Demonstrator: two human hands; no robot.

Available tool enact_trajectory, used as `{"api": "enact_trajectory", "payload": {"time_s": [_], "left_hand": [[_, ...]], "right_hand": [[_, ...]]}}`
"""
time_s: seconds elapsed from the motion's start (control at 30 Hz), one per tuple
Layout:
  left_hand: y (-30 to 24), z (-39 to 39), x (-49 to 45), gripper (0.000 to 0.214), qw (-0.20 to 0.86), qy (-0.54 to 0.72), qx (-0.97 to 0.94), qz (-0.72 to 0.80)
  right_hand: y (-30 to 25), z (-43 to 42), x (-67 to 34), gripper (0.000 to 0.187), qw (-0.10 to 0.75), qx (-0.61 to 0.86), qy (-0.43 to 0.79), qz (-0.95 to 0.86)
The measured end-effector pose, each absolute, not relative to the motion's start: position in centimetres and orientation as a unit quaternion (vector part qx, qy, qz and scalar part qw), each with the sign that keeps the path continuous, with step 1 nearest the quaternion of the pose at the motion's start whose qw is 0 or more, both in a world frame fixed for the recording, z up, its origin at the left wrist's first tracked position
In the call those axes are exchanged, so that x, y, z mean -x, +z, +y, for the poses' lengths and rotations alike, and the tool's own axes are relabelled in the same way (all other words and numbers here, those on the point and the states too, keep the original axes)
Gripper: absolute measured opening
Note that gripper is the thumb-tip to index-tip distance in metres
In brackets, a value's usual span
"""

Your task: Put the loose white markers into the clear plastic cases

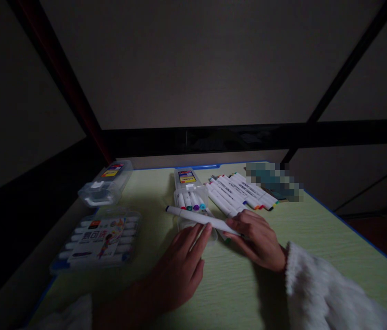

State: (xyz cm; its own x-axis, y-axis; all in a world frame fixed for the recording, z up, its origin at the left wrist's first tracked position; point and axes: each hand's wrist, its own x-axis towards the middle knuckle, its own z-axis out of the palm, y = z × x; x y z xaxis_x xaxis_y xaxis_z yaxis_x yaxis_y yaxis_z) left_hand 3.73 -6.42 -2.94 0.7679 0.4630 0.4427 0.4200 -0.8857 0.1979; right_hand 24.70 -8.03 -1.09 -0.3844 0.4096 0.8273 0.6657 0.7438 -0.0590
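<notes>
"What does the right hand (258,238) have?"
"It pinches one end of a white marker (193,215), which slants left and away, dark end farthest."
"The left hand (181,263)?"
"Loosely open, fingertips touching the marker's near side."
"And the clear case (190,187)?"
"Just beyond the left hand, the nearer one."

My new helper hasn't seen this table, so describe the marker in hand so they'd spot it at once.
On the pale green table, find the clear case near the middle. In front of it, the right hand grips a white marker. Unlike the loose markers lying to the right, it is in hand, its dark end pointing left.
</notes>
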Motion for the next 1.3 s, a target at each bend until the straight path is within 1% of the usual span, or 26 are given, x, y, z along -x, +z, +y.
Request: {"api": "enact_trajectory", "payload": {"time_s": [0.33,0.5,0.67,0.93,1.3], "left_hand": [[-3.18,-6.35,-3.78,0.076,0.058,0.244,-0.938,0.237],[-3.36,-6.36,-3.79,0.078,0.054,0.271,-0.932,0.234],[-3.66,-6.17,-3.88,0.079,0.088,0.298,-0.912,0.266],[-3.65,-6.29,-3.90,0.075,0.122,0.308,-0.901,0.281],[-3.86,-6.24,-3.81,0.070,0.131,0.314,-0.898,0.280]], "right_hand": [[-1.32,-7.98,-24.82,0.010,0.442,0.327,-0.135,-0.824],[-1.29,-8.07,-24.77,0.012,0.448,0.322,-0.144,-0.821],[-1.16,-8.22,-24.75,0.014,0.458,0.317,-0.141,-0.819],[-1.20,-8.23,-24.64,0.013,0.456,0.318,-0.151,-0.817],[-1.09,-8.33,-24.60,0.009,0.456,0.326,-0.155,-0.814]]}}
